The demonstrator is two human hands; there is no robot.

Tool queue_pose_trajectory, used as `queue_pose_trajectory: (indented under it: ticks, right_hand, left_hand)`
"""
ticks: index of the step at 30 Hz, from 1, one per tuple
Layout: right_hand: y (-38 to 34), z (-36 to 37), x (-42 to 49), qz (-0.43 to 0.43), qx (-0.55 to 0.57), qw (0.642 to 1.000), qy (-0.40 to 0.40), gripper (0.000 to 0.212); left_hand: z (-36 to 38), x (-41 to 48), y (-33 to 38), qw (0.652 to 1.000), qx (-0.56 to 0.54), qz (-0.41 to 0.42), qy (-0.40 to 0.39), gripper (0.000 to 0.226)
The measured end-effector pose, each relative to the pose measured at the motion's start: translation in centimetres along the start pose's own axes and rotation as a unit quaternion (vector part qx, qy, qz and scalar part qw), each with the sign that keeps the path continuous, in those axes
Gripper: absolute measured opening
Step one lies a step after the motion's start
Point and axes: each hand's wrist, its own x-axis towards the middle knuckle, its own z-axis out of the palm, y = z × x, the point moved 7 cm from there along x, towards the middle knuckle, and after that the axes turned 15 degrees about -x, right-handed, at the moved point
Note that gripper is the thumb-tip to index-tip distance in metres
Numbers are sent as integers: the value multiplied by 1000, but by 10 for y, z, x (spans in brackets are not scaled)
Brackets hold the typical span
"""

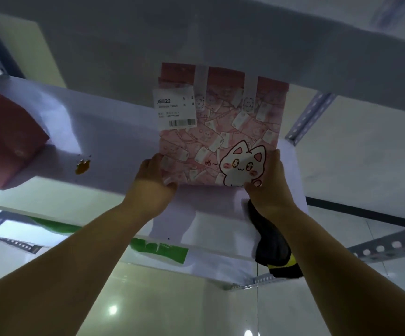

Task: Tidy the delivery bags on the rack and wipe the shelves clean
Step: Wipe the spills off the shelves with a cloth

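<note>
Between the left hand [154,180] and right hand [267,187], each gripping a bottom corner, the bag [221,132] is standing upright, rising away from both.

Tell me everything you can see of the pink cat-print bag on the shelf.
The pink bag looks like paper, printed with small card motifs, with a white cartoon cat at its lower right, a dark red band along the top and two white handle strips. A white barcode label sits at its upper left. It stands upright on the white shelf; the left hand grips its lower left corner, the right hand its lower right.
</note>
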Motion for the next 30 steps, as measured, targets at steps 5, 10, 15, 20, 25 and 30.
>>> queue_pose_trajectory:
  ticks: [5, 10, 15, 20, 25, 30]
  right_hand:
    - [12, -2, -4, -12, -6, 1000, -19, 64]
    - [25, -6, -23, 28, -91, 995, 1, 73]
    - [55, 4, -52, 119, -241, 960, -74, 82]
    - [82, 22, -77, 130, -357, 909, -171, 73]
    - [78, 24, -79, 100, -398, 903, -125, 59]
    - [44, 49, -93, -10, -400, 909, -117, 58]
  left_hand:
    - [12, 1, -7, 999, -9, -17, -34, 63]
    - [8, -8, -16, 998, 69, -14, 1, 72]
    - [14, -34, -16, 994, 110, 0, 9, 68]
    - [30, -62, -23, 988, 151, 7, -15, 62]
    - [39, -87, -30, 987, 161, -4, -10, 51]
    - [40, -104, -34, 986, 166, -4, -1, 47]
